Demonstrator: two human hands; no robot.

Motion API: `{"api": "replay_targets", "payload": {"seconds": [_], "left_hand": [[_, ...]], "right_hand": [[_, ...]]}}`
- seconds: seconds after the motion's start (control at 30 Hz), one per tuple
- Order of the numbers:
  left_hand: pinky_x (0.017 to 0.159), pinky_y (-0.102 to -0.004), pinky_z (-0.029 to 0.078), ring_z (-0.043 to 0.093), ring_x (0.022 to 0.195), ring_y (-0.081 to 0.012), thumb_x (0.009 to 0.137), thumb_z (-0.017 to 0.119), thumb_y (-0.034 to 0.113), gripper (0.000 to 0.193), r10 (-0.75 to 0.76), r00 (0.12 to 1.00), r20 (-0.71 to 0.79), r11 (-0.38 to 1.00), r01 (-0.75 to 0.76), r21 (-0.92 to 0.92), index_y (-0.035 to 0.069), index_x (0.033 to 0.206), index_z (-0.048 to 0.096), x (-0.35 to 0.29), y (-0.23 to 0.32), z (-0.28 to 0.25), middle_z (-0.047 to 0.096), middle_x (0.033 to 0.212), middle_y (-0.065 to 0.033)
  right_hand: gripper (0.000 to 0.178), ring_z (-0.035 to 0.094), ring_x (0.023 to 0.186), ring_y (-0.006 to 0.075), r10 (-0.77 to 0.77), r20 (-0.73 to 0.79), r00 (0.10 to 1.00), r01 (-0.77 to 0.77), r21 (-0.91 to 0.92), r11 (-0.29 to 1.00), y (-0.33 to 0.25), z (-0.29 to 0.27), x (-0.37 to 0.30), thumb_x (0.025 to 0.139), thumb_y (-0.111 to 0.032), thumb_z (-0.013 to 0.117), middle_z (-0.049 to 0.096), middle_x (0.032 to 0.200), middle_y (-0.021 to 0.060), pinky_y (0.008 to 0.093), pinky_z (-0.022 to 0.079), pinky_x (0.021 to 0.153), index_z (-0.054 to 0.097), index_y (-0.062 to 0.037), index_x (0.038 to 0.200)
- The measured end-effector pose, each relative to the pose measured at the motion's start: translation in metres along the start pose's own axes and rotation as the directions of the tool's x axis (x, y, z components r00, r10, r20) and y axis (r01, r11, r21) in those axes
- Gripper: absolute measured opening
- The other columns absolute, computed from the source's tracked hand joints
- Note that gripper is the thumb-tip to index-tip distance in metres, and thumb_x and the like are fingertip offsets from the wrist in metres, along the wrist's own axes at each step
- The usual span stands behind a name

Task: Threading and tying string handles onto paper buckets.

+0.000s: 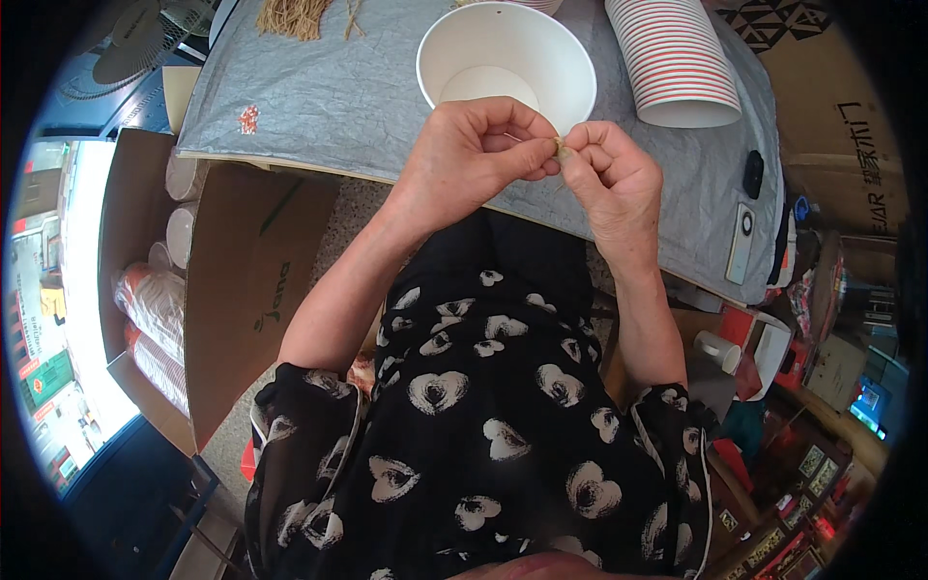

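Note:
My left hand point(478, 153) and my right hand point(616, 179) meet above the near edge of the table, fingertips pinched together. Between them is a short bit of tan string point(559, 145), mostly hidden by the fingers. Just beyond the hands a large white paper bucket point(570, 72) leans with its mouth toward me; a small hole shows near its rim. A bundle of tan strings point(293, 17) lies at the far left of the table.
A grey cloth point(338, 106) covers the table. Stacked paper buckets point(674, 63) with red stripes lie at the right, near a black object point(753, 174) and a pale phone-like object point(740, 242). An open cardboard box point(251, 280) holding wrapped cups stands at the left.

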State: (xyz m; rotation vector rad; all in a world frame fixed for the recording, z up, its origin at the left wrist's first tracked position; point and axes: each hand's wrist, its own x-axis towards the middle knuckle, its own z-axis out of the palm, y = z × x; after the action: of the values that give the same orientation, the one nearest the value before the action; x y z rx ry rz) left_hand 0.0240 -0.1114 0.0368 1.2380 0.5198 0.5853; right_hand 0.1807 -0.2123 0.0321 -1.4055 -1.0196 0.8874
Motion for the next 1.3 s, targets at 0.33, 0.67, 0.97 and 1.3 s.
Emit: {"api": "replay_targets", "payload": {"seconds": [0.33,0.67,0.97,1.3], "left_hand": [[0.077,-0.025,0.059,0.072,0.084,-0.0136,0.089,0.07,0.0,0.009,-0.031,0.999,0.034,0.999,0.031,0.019,-0.005,0.095,0.067,0.0,0.001,-0.003,0.072,0.088,-0.01],[0.074,-0.0236,0.059,0.072,0.083,-0.0127,0.089,0.072,0.001,0.007,0.023,0.999,0.03,0.996,-0.026,0.08,-0.003,0.093,0.067,-0.002,-0.001,-0.004,0.071,0.087,-0.0071],[0.074,-0.0247,0.06,0.073,0.085,-0.0147,0.091,0.069,-0.001,0.006,0.019,0.999,0.034,0.999,-0.018,-0.037,-0.003,0.092,0.063,-0.001,-0.007,-0.005,0.072,0.087,-0.0087],[0.074,-0.0238,0.06,0.073,0.085,-0.0158,0.092,0.069,0.001,0.007,-0.013,0.998,0.066,1.0,0.014,-0.013,-0.002,0.095,0.065,0.0,-0.007,-0.009,0.072,0.09,-0.0097]], "right_hand": [[0.012,0.048,0.06,0.0024,0.02,0.156,0.988,-0.044,0.151,0.988,-0.001,-0.012,0.003,0.099,-0.011,0.061,0.057,0.067,-0.0032,0.0187,0.038,0.055,0.062,0.0008,0.1],[0.013,0.05,0.061,0.0034,0.039,0.202,0.979,-0.043,0.013,0.999,-0.006,-0.009,0.003,0.099,-0.011,0.061,0.058,0.07,-0.0015,0.0195,0.04,0.055,0.059,0.0008,0.103],[0.008,0.051,0.061,0.0024,0.038,0.126,0.991,-0.039,0.008,0.999,-0.003,-0.006,0.004,0.099,-0.007,0.058,0.059,0.069,-0.0017,0.018,0.041,0.054,0.059,0.0003,0.099],[0.016,0.052,0.06,0.0016,0.028,0.167,0.986,-0.032,0.023,0.999,-0.007,-0.015,0.005,0.101,-0.014,0.059,0.061,0.071,-0.0016,0.0166,0.038,0.051,0.065,0.0004,0.106]]}}
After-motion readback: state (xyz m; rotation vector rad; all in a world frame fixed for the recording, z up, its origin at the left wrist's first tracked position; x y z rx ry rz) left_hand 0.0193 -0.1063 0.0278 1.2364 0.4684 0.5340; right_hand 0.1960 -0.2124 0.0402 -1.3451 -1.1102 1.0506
